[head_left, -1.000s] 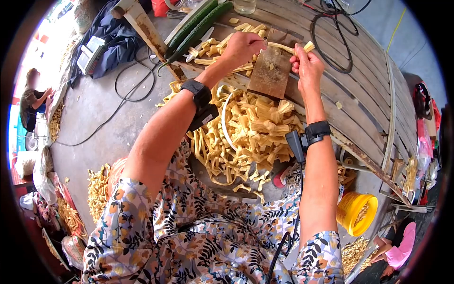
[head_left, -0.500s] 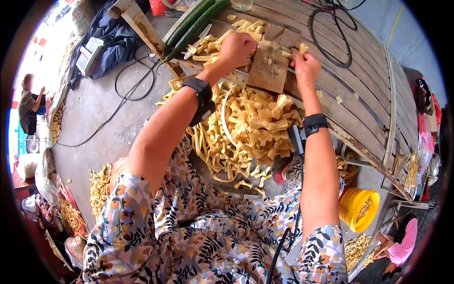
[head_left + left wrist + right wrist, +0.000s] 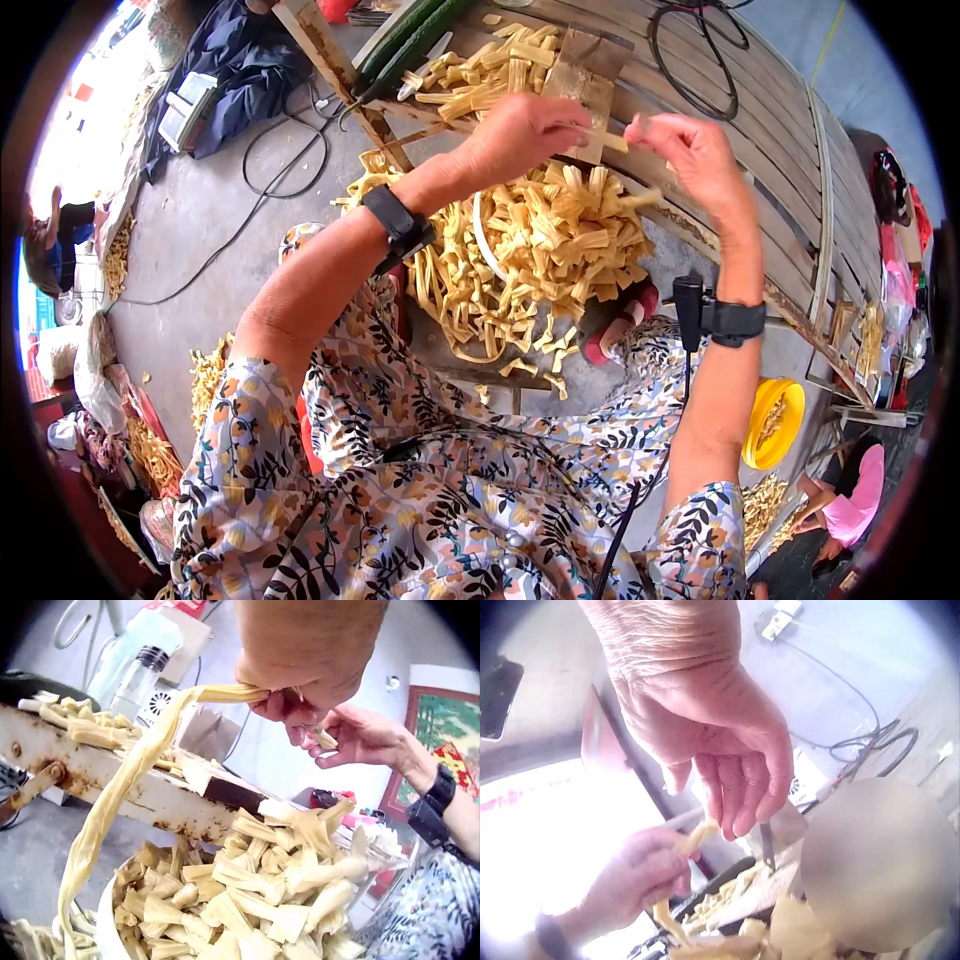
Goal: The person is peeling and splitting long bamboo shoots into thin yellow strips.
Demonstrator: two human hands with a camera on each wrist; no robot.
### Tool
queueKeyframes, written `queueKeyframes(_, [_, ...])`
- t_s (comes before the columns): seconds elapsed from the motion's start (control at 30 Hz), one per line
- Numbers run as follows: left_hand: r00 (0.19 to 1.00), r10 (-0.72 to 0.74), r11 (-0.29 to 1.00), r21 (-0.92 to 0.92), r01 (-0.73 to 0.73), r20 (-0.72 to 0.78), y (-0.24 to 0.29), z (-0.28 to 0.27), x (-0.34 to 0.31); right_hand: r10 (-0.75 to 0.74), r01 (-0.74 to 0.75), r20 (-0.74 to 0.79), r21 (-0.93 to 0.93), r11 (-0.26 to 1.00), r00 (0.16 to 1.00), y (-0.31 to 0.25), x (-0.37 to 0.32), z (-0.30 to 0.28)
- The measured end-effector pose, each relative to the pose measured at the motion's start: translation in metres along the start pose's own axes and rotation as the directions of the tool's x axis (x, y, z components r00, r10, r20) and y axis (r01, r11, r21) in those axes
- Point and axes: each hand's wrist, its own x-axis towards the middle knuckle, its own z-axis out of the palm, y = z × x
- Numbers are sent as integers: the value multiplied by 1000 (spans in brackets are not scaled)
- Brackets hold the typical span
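Note:
My left hand (image 3: 520,135) pinches a long, pale yellow fibrous strip (image 3: 124,784). One end of the strip pokes out toward the right, and the long tail hangs down in the left wrist view. Facing that end, my right hand (image 3: 700,160) has thumb and fingers apart, with fingertips close to the strip's tip. A blurred short yellow bundle (image 3: 640,200) is in the air at the right of a heap of similar knotted pieces (image 3: 560,240). Behind the hands lies a worn wooden board (image 3: 590,65).
The board rests on a slatted wooden bench (image 3: 780,200) with a rusty metal edge. Cut yellow pieces (image 3: 500,70) and long green cucumbers (image 3: 410,45) lie to its left. A black cable (image 3: 735,95) coils at the back. A yellow bucket (image 3: 755,445) stands at the right, near another person (image 3: 855,500).
Both hands have come off the board toward me. The right hand has let go of the yellow bundle it held, and that bundle is now over the heap. The strip's fresh end points right.

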Motion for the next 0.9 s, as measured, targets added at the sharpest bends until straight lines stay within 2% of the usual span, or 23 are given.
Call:
queueKeyframes(0.03, [996,92,993,76,-91,-2,2,4,-2,32,-29,-44,66,997,999,0,-1,11])
queueKeyframes(0.07, [989,146,985,92,-148,31,6,7,-3,39,-39,-10,13,999,999,3,-2,19])
queueKeyframes(0.13, [964,248,960,111,-258,101,17,10,-7,356,-342,16,317,884,934,-3,-11,45])
queueKeyframes(0.17, [946,296,938,147,-314,132,18,11,-8,385,-385,66,320,866,921,2,-13,50])
queueKeyframes(0.27, [981,159,986,29,-163,111,20,10,-18,416,-399,35,366,841,909,8,-16,51])
queueKeyframes(0.3, [983,88,996,-13,-87,160,15,6,-17,360,-330,-6,383,863,933,13,-16,49])
queueKeyframes(0.33, [966,-84,995,-35,96,243,18,-6,-17,341,-310,-29,349,885,940,14,-17,43])
queueKeyframes(0.4, [960,-147,979,-102,175,239,3,-21,-19,295,-266,-70,274,924,953,14,-19,30])
queueKeyframes(0.43, [959,-138,982,-95,166,247,-3,-28,-18,286,-282,12,206,937,958,17,-20,28])
queueKeyframes(0.53, [940,-108,976,-146,163,324,-13,-43,-12,273,-397,388,289,871,880,0,-30,46])
queueKeyframes(0.57, [945,-76,968,-203,146,318,-17,-44,-13,114,-420,587,417,806,802,-5,-29,49])
queueKeyframes(0.6, [951,-43,958,-259,126,306,-20,-43,-13,21,-412,589,539,735,808,-9,-28,54])
queueKeyframes(0.67, [896,-138,867,-386,315,421,-23,-39,-12,-158,-391,549,741,546,821,-16,-27,58])
queueKeyframes(0.7, [896,-163,832,-430,349,412,-29,-27,-15,-175,-338,476,796,502,862,-15,-26,60])
queueKeyframes(0.73, [860,-222,730,-506,459,459,-25,-18,-18,-133,-292,424,788,542,896,-16,-23,59])
queueKeyframes(0.8, [838,-184,396,-741,542,514,-25,4,-25,-48,-210,303,757,619,952,-16,-18,58])
queueKeyframes(0.83, [808,-108,261,-768,585,579,-23,11,-27,5,-170,239,675,718,971,-7,-14,60])
queueKeyframes(0.87, [777,-23,122,-769,627,629,-21,16,-29,-3,-132,208,633,763,978,-6,-14,60])
queueKeyframes(0.9, [774,14,42,-774,632,633,-22,24,-32,-12,-95,177,588,803,984,-7,-15,61])
